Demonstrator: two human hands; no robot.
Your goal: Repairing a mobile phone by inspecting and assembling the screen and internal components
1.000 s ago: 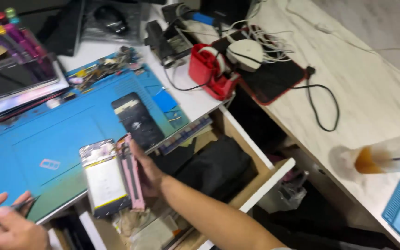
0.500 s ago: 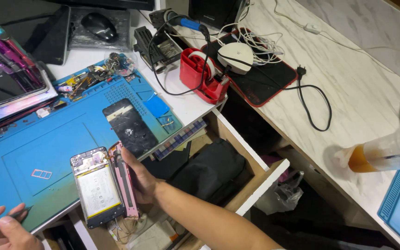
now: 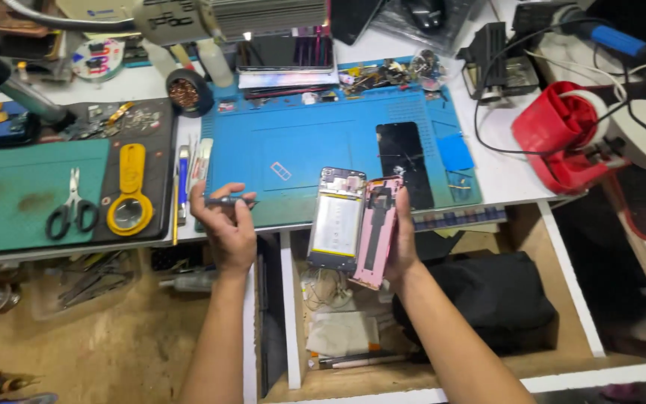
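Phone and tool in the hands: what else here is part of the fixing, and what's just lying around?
In hand or in use:
- opened phone and pink back cover, in the right hand
- thin dark tool, in the left hand
- blue mat

Lying about:
- scissors
- yellow magnifier
- cracked black screen
- red stand
- open drawer

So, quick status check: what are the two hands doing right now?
Left hand grips a thin dark screwdriver. Right hand holds an opened phone body with its pink back cover over the open wooden drawer. A cracked black screen lies apart on the blue mat.
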